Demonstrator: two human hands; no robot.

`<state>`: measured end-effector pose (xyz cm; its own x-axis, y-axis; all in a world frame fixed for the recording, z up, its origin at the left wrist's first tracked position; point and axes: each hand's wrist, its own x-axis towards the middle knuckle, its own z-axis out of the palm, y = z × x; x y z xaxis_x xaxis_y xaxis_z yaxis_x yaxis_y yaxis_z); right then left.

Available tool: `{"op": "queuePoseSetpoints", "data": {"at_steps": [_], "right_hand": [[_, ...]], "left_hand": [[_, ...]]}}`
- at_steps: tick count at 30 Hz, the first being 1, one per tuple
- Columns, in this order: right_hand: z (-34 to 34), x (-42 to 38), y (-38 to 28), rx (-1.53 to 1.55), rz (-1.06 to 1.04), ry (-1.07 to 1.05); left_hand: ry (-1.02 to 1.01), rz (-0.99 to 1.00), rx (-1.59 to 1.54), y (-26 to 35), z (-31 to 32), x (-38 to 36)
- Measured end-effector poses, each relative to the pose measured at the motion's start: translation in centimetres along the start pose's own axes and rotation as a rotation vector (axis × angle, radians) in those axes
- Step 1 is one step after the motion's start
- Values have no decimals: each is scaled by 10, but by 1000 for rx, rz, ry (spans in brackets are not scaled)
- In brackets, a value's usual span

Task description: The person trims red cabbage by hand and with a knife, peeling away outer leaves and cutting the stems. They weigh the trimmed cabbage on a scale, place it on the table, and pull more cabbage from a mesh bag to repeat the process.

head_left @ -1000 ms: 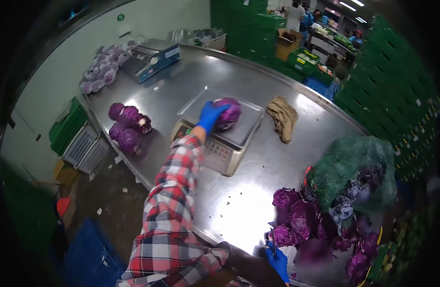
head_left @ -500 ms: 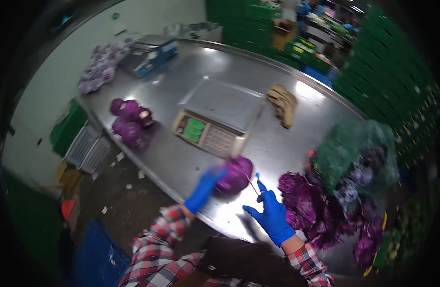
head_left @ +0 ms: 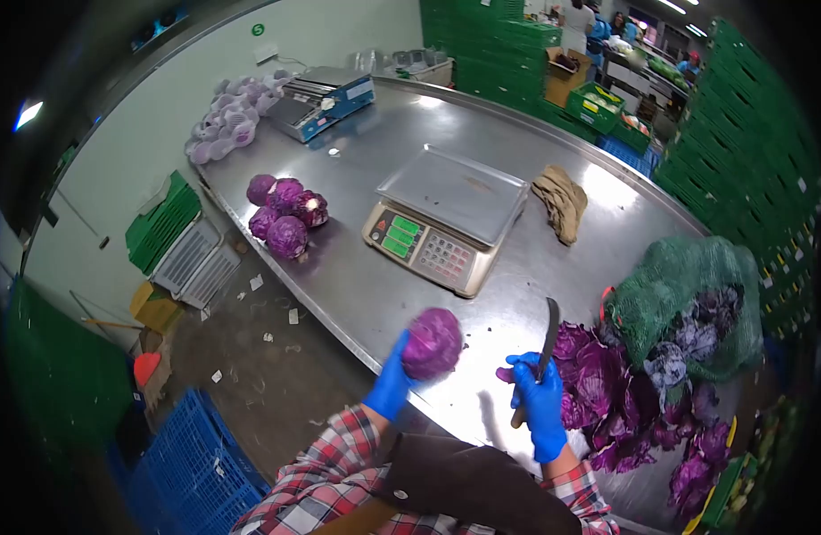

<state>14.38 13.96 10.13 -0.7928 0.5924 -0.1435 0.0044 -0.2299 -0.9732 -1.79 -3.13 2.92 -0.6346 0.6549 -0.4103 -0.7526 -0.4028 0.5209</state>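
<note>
A round red cabbage is gripped by my left hand, in a blue glove, above the near edge of the steel table. My right hand, also gloved in blue, is closed round a knife, its dark curved blade pointing up and away from me. A small purple leaf piece shows at the right fingers. Just right of that hand lies a heap of loose cabbage leaves. Several trimmed red cabbages are grouped on the table's left side.
A digital scale stands mid-table, with a brown cloth beside it. A green net bag holding cabbages sits at right. At the far left are a wrapping machine and foam nets. Green crates are stacked behind.
The knife has come away from the cabbage and now points upward. My right fingers have closed, and a leaf piece shows there. The whole view has shifted.
</note>
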Motion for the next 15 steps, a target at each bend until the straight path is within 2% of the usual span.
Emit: {"op": "queuePoseSetpoints", "data": {"at_steps": [1, 3, 5, 6, 9, 10, 12, 13, 15], "right_hand": [[-20, 5, 17, -29, 60, 8], [-63, 4, 67, -245, 193, 78], [-88, -14, 102, -352, 134, 185], [-98, -24, 116, -337, 109, 181], [-93, -52, 97, -310, 345, 292], [-91, -56, 103, -311, 276, 303], [-85, -61, 115, -311, 137, 319], [-82, -61, 116, -400, 151, 268], [-76, -60, 112, -571, 168, 172]], "left_hand": [[90, 94, 148, 21, 1, -2], [326, 433, 494, 45, -47, 34], [587, 750, 840, 76, -66, 46], [651, 870, 953, 93, -89, 58], [961, 1194, 1358, 122, -89, 66], [1090, 1290, 1507, 129, -84, 66], [842, 1302, 1341, 122, -88, 94], [721, 1303, 1256, 113, -86, 106], [455, 1138, 1318, 77, -42, 102]]}}
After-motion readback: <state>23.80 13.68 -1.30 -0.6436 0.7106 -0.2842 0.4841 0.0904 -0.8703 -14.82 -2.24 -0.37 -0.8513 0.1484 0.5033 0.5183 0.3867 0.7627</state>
